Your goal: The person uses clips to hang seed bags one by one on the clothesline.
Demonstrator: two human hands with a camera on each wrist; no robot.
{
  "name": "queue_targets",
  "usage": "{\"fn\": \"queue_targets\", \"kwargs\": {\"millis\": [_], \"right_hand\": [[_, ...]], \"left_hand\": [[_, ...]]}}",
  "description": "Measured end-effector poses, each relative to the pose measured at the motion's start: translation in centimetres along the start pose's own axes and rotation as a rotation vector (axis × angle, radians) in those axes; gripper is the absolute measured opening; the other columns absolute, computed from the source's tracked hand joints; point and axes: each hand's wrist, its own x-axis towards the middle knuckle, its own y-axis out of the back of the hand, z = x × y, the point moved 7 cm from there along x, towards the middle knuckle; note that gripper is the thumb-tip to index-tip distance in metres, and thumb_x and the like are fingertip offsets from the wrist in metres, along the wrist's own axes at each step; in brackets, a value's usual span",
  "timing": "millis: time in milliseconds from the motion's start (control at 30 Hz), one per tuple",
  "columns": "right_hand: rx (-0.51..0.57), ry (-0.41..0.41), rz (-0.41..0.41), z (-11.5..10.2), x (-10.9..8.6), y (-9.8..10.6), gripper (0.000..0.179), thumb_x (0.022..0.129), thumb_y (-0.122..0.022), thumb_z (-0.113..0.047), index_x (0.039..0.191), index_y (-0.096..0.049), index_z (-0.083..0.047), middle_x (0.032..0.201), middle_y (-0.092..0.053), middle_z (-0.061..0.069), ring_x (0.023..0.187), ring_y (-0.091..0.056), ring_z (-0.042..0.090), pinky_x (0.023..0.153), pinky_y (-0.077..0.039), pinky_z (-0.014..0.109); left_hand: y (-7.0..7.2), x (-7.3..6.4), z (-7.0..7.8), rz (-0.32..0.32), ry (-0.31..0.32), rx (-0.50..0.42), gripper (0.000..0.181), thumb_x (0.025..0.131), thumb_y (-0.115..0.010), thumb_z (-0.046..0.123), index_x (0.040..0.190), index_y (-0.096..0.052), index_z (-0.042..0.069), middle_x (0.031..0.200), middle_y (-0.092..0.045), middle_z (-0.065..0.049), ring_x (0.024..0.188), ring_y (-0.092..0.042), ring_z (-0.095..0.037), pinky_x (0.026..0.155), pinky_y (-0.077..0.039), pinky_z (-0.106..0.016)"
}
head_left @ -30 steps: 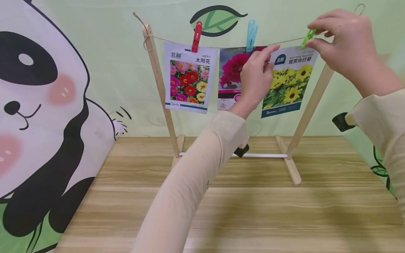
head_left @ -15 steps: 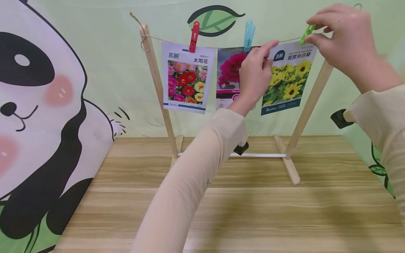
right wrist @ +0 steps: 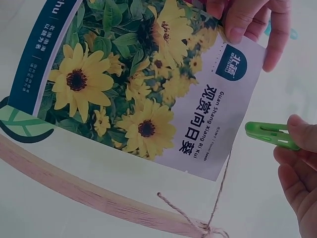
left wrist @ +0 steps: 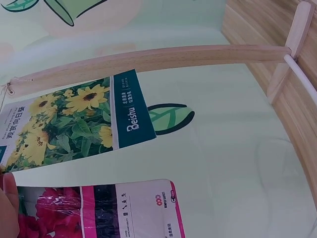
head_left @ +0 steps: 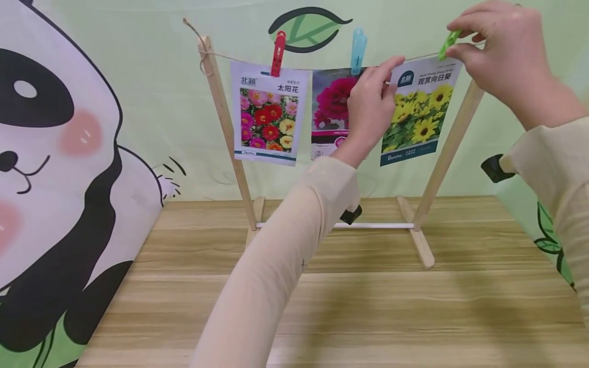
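My left hand pinches the upper left corner of a sunflower seed packet, whose top edge lies along the twine. In the right wrist view, the thumb and fingers of that left hand are at the packet's corner. My right hand pinches a green clothespin between thumb and fingers. The pin's tip is right at the packet's top edge near its right corner. A pink-flower packet, partly hidden by the left hand, hangs from a blue clothespin.
Left of these, a red clothespin holds a packet with mixed flowers on the twine. The wooden stand has two posts, feet and a white crossbar on a wood-grain table. Behind is a panda-printed backdrop.
The right hand and green clothespin have risen slightly, and the sunflower packet's lower edge sits a little higher. The left hand keeps its hold. The head view has shifted slightly.
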Motion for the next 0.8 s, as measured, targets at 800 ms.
{"fn": "queue_targets", "kwargs": {"millis": [800], "right_hand": [[0.069, -0.115, 0.004, 1.5, 0.6, -0.7, 0.03, 0.086, -0.055, -0.017, 0.111, -0.061, -0.003, 0.111, -0.06, 0.013, 0.078, -0.037, -0.012, 0.078, -0.03, 0.005]], "left_hand": [[-0.4, 0.2, -0.5, 0.008, -0.011, 0.023, 0.04, 0.089, -0.05, 0.015, 0.127, -0.047, 0.025, 0.111, -0.055, 0.002, 0.094, -0.051, -0.005, 0.067, -0.041, -0.006]]}}
